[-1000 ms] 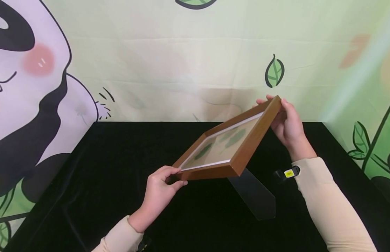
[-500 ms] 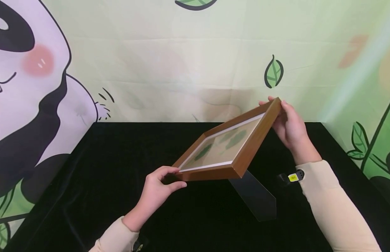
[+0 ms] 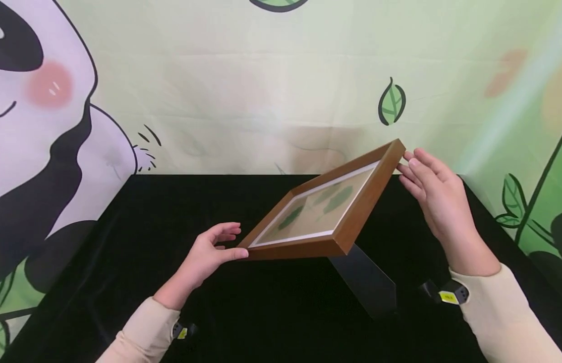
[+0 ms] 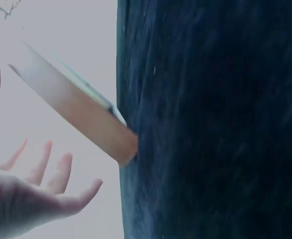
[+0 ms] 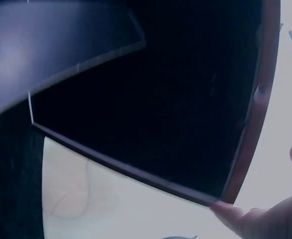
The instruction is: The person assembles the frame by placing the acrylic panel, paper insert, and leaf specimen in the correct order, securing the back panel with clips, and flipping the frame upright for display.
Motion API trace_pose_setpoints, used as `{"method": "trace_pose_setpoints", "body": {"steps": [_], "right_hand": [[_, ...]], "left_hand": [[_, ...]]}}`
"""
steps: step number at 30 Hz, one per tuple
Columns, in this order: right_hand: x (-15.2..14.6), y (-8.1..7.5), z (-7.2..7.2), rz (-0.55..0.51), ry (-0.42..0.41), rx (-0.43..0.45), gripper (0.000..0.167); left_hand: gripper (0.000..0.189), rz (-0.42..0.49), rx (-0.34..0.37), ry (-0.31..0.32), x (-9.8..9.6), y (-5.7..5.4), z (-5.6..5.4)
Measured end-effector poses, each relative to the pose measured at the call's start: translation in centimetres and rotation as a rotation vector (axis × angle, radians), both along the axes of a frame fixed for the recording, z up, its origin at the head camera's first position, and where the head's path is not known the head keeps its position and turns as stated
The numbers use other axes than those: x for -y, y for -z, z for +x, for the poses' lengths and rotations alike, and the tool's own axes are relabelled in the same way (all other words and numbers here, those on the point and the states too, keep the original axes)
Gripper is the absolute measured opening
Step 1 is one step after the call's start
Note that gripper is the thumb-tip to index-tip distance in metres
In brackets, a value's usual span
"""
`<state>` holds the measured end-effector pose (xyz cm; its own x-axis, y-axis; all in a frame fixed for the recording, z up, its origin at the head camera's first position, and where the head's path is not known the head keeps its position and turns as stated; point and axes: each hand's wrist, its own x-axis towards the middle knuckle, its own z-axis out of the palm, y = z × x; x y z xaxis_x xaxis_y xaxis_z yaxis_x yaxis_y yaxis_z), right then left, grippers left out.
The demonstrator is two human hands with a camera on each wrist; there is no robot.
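A brown wooden picture frame (image 3: 294, 250) with pressed-looking green leaves inside leans back at a slant on the black cloth. Its black easel stand (image 3: 367, 282) slopes out behind and below. At the lower left corner, my left hand (image 3: 208, 252) has its fingers loosely spread; the left wrist view shows a gap between fingers and frame edge (image 4: 93, 117). Beside the upper right corner is my right hand (image 3: 444, 206), fingers extended. In the right wrist view one fingertip seems to touch a corner of the frame's dark back (image 5: 166, 114).
Black cloth (image 3: 149, 217) covers the table and reaches a pale green backdrop (image 3: 244, 101) with a printed panda at left and leaves at right. Small devices with yellow labels sit at both cuffs, the right one (image 3: 449, 296) near the stand's side.
Both hands have loosened from the frame: my right hand has moved right and down off the upper corner, my left hand to the left. The frame keeps almost the same slant.
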<state>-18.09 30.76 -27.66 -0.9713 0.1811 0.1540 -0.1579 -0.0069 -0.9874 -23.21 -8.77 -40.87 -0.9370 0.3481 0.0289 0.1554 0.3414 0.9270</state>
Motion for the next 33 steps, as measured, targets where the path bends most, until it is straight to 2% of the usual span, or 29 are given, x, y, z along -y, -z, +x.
{"method": "trace_pose_setpoints", "body": {"steps": [3, 8, 14, 19, 22, 26, 33], "right_hand": [[0.7, -0.1, 1.5, 0.061, -0.051, 0.018, 0.077], [2.0, -0.3, 3.0, 0.175, -0.107, 0.071, 0.081], [3.4, -0.6, 3.3, 0.224, -0.155, 0.113, 0.077], [4.0, -0.6, 3.2, 0.268, -0.138, 0.101, 0.073], [4.2, -0.6, 3.1, 0.286, -0.12, 0.092, 0.072], [4.2, -0.6, 2.9, 0.287, -0.108, 0.081, 0.073], [3.7, -0.5, 2.2, 0.216, -0.126, 0.081, 0.074]], "left_hand": [[0.066, -0.012, 0.048, 0.062, 0.6, 0.1, -1.2], [0.074, -0.06, 0.116, 0.114, 0.8, 0.6, -2.8], [0.077, -0.053, 0.16, 0.18, 0.7, 1.2, -3.8], [0.08, -0.031, 0.214, 0.244, 1.0, 1.7, -4.3], [0.082, -0.023, 0.239, 0.249, 1.0, 1.9, -4.2], [0.082, -0.015, 0.256, 0.223, 0.8, 1.9, -4.0], [0.082, -0.012, 0.278, 0.162, 0.2, 1.8, -3.2]]}}
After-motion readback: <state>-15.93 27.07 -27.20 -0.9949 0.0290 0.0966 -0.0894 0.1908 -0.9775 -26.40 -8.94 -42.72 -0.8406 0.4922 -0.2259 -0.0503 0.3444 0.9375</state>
